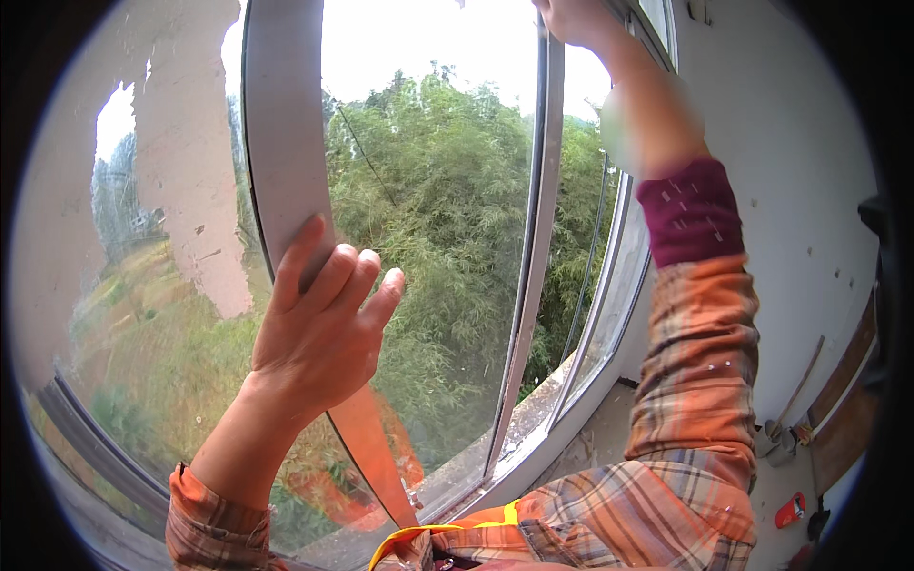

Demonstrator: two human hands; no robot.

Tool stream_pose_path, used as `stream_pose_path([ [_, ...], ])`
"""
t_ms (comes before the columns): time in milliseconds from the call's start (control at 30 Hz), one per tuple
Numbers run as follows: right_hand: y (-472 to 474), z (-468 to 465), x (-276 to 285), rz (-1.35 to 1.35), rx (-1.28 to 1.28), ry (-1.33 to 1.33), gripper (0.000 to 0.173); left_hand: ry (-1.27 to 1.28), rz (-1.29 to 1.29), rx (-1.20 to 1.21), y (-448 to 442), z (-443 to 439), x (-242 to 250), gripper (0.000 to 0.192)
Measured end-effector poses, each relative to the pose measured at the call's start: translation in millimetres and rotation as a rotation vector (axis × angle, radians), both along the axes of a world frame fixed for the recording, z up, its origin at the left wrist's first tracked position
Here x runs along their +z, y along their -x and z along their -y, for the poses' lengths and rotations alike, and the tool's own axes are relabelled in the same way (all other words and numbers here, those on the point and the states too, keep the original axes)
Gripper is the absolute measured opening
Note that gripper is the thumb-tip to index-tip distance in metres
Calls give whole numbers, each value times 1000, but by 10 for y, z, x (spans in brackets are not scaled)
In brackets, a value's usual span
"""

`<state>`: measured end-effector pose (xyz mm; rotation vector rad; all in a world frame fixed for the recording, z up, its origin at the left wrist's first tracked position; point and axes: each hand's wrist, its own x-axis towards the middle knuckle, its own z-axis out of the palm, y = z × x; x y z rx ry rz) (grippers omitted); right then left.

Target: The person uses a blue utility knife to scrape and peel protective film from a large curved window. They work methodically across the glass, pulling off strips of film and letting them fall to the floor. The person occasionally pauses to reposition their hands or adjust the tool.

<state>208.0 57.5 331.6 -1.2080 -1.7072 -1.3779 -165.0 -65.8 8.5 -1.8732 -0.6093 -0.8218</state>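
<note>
My left hand (pixel 321 321) lies against the wide metal upright of a window frame (pixel 289 128), its index finger on the frame's face and the other fingers curled near its right edge. Clear glass (pixel 428 250) fills the space to the right of that upright. My right hand (pixel 578 21) is raised to the top edge of the view, by the upper end of a narrower metal window upright (pixel 546 178). Its fingertips are cut off, so what they touch cannot be seen. Peeling pale film or paper (pixel 189 143) covers part of the left pane.
A window sill (pixel 528 457) with debris runs along the bottom. At the right stands a white wall (pixel 771 178). On the floor are grey buckets (pixel 778 442), a wooden stick (pixel 803 378), and a red object (pixel 790 510). Brown boards (pixel 842 421) lean nearby.
</note>
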Motion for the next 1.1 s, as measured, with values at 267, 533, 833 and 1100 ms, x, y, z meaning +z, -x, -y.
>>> stream_pose_path([
  [267, -220, -363, 462, 143, -91, -57, 31, 10, -9, -3, 10, 35, 21, 28],
  [533, 746, 441, -857, 93, -71, 35, 40, 12, 14, 10, -4, -2, -11, 33],
  [833, 1215, 1098, -1080, -7, 15, 170, 34, 0, -8, -23, 20, -23, -5, 29],
  [1100, 1179, 752, -639, -106, 74, 122, 29, 36, -32, -6, 25, 2, 4, 31],
])
